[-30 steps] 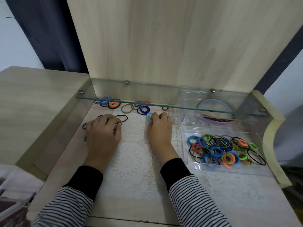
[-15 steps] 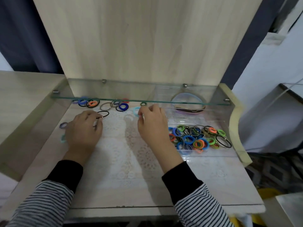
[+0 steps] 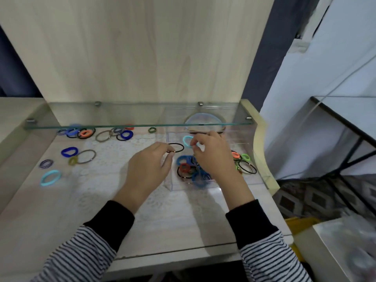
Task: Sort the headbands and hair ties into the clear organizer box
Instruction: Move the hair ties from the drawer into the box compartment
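Observation:
My left hand [image 3: 148, 169] pinches a thin black hair tie [image 3: 178, 147] at the left wall of the clear organizer box [image 3: 195, 185]. My right hand [image 3: 213, 154] is over the box and holds a light blue hair tie [image 3: 186, 140] between its fingertips. The near compartment holds several coloured hair ties [image 3: 188, 169], partly hidden by my right hand. Headbands [image 3: 203, 119] lie in the far compartment, seen through the glass shelf. Loose hair ties remain on the table at the left: a dark blue one [image 3: 69, 152], a light blue one [image 3: 50, 177], an orange one [image 3: 85, 132].
A glass shelf [image 3: 140, 124] runs across just above the table's back, over the far hair ties and the box. A tall wooden panel [image 3: 132, 47] stands behind. A lace mat [image 3: 114, 180] covers the table's middle. The table's right edge drops off beside a black-framed stand [image 3: 345, 123].
Both hands lifted off the table's left and middle and moved right to the box, the left carrying the black hair tie, the right the light blue one. The view swung right.

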`<state>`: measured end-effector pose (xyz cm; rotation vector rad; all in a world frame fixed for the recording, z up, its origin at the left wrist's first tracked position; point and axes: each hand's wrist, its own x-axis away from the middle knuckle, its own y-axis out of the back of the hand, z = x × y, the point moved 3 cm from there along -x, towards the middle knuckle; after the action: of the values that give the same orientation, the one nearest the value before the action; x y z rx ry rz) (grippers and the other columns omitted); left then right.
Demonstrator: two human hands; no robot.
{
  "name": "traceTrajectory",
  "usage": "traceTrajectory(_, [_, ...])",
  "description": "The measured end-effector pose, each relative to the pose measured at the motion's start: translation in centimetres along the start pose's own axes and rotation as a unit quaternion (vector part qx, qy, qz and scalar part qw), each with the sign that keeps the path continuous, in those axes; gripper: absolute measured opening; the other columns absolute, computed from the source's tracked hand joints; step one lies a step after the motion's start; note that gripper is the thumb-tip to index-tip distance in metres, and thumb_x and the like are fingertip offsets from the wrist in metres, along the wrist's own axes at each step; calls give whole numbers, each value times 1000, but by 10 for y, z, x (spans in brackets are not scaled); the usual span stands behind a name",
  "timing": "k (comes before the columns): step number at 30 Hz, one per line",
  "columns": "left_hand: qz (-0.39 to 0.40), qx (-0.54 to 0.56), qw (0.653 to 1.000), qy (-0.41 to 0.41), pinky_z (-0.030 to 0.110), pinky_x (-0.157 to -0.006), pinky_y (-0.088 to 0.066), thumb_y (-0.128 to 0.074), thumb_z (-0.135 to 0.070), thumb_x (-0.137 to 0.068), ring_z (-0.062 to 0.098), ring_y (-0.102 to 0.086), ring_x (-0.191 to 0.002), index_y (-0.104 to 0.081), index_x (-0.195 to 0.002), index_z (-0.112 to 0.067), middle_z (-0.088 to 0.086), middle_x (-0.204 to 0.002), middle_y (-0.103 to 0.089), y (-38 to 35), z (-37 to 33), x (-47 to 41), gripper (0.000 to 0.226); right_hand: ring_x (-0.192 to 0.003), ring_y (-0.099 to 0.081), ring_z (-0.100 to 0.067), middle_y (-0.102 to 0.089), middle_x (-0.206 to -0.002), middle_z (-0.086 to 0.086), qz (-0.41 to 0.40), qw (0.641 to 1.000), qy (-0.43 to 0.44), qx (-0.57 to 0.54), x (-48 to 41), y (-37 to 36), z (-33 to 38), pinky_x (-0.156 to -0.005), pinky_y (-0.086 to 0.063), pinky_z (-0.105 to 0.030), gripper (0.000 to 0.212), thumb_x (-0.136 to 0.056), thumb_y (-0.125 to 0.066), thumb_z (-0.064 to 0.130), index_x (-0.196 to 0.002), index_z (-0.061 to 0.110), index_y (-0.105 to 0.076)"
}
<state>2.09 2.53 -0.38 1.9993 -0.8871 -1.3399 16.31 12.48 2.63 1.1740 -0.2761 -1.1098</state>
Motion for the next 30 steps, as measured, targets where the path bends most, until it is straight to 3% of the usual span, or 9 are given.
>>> traceTrajectory(5, [76,5,997,-13,26,-63,-42,-61,-29,-91,16,-64,-84,-69,-96,-26,-10,-100,-68,-17,-23,-7,10,-100,-48,-19,-54,-90,2,89,995,9,44,2,25,-34,-88,-35,-31,13,-87,-61,22,-95,26,-71])
traceTrajectory(8, [96,-26,995,-23,26,-64,-37,-62,-29,-89,16,-64,-83,-70,-92,-25,-10,-99,-68,-22,-28,-12,9,-99,-48,-23,-50,-87,2,180,980,12,82,3,31,-52,-84,-34,-28,14,-87,-62,25,-97,28,-72])
traceTrajectory(11, [104,-70,992,-11,29,-71,-42,-62,-32,-88,15,-65,-89,-72,-94,-27,-11,-103,-69,-25,-27,-16,13,-101,-51,-26,-55,-88,3,237,965,7,116,4,28,-68,-87,-38,-31,13,-84,-63,24,-86,35,-69])
traceTrajectory(14, [126,-101,987,2,30,-76,-41,-58,-34,-89,14,-64,-95,-73,-98,-31,-13,-110,-67,-28,-24,-19,17,-104,-51,-27,-51,-83,7,234,960,-3,157,6,30,-81,-93,-40,-37,20,-83,-62,24,-72,41,-59])
traceTrajectory(19, [151,-118,981,13,28,-74,-33,-51,-37,-93,12,-61,-100,-72,-105,-32,-14,-116,-65,-31,-22,-18,25,-105,-52,-24,-53,-89,6,270,948,-33,166,9,36,-88,-94,-44,-40,24,-84,-60,21,-69,39,-58])
traceTrajectory(23, [147,-104,983,30,29,-79,-37,-49,-33,-92,12,-61,-102,-71,-108,-33,-13,-116,-65,-26,-19,-16,27,-97,-57,-22,-64,-96,3,289,950,-54,103,8,44,-88,-88,-50,-36,18,-85,-61,13,-86,28,-72])
traceTrajectory(27, [130,-80,988,33,31,-84,-42,-51,-31,-91,12,-61,-101,-71,-104,-32,-13,-112,-66,-20,-15,-14,24,-96,-58,-21,-65,-100,3,243,964,-65,84,4,44,-84,-85,-51,-37,27,-85,-55,11,-78,35,-64])
traceTrajectory(30, [127,-71,989,28,30,-82,-42,-52,-31,-90,10,-61,-101,-71,-103,-32,-14,-112,-66,-18,-12,-13,23,-95,-58,-17,-66,-99,5,248,967,-50,43,5,39,-78,-80,-49,-28,21,-84,-62,14,-84,35,-67])
